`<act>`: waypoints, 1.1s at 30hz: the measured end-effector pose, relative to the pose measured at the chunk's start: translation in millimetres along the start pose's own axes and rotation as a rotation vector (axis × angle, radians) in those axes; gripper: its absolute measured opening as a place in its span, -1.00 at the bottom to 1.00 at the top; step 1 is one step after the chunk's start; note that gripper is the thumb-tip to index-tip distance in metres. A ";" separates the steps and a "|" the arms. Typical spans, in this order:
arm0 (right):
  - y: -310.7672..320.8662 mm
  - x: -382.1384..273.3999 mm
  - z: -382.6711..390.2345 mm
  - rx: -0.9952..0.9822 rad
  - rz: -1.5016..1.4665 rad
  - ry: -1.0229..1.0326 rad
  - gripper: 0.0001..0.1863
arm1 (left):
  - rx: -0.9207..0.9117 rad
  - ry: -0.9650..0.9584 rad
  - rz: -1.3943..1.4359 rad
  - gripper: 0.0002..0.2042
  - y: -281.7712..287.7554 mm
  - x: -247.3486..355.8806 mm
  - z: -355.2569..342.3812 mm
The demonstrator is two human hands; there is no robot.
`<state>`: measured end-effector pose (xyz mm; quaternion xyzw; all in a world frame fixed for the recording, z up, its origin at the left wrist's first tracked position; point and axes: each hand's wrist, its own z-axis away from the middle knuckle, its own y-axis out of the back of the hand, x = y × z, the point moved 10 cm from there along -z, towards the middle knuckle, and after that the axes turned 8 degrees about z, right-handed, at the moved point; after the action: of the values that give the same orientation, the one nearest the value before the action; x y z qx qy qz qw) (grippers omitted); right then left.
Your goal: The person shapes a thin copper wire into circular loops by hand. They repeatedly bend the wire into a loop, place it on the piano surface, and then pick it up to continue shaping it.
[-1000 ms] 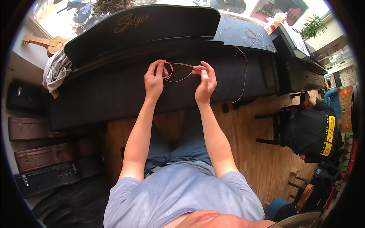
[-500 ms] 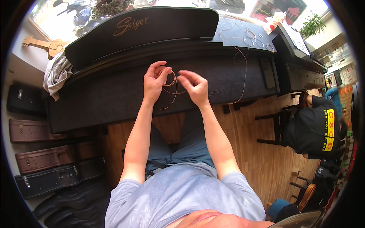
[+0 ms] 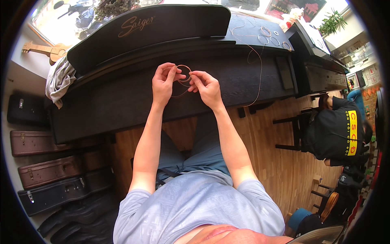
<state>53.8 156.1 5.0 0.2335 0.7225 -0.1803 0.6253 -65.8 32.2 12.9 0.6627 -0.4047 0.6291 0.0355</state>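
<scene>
A copper-coloured guitar string (image 3: pixel 184 66) is wound into a small ring above the black closed lid of a digital piano (image 3: pixel 122 97). My left hand (image 3: pixel 163 84) pinches the ring's left side between thumb and fingers. On the ring's right side, my right hand (image 3: pixel 208 88) grips the string with thumb and fingertips pressed together. A short curve of the string hangs below the ring, between the two hands. Several more coiled strings (image 3: pixel 265 31) lie on the blue-grey surface at the far right, and one long loose string (image 3: pixel 260 73) trails over the piano's front edge.
A grey cloth (image 3: pixel 61 83) drapes over the piano's left end, beside a small wooden guitar (image 3: pixel 50 51). Instrument cases (image 3: pixel 44 171) are stacked at the left. Another black cabinet (image 3: pixel 321 65) stands at the right, where a person in a black shirt (image 3: pixel 331 132) sits.
My right hand has moved in from beside the coil and now grips its right side. The string's loose tail, earlier hanging lower, is drawn up closer to the ring.
</scene>
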 end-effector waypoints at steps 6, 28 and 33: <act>-0.9 -6.8 -1.6 -0.032 0.007 0.093 -0.79 | 0.009 -0.001 -0.020 -0.82 2.6 -5.4 0.4; 29.4 -1.7 -4.3 0.192 -0.096 0.144 -0.82 | -0.112 0.044 -0.244 -0.81 -11.5 -10.1 3.7; 37.0 14.8 -8.6 0.098 -0.322 -0.160 -0.81 | -0.150 0.116 -0.288 -0.75 -12.6 -11.1 5.4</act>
<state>66.0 193.1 -7.1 0.1299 0.6888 -0.3309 0.6318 -52.8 43.2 8.0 0.6720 -0.3487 0.6227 0.1979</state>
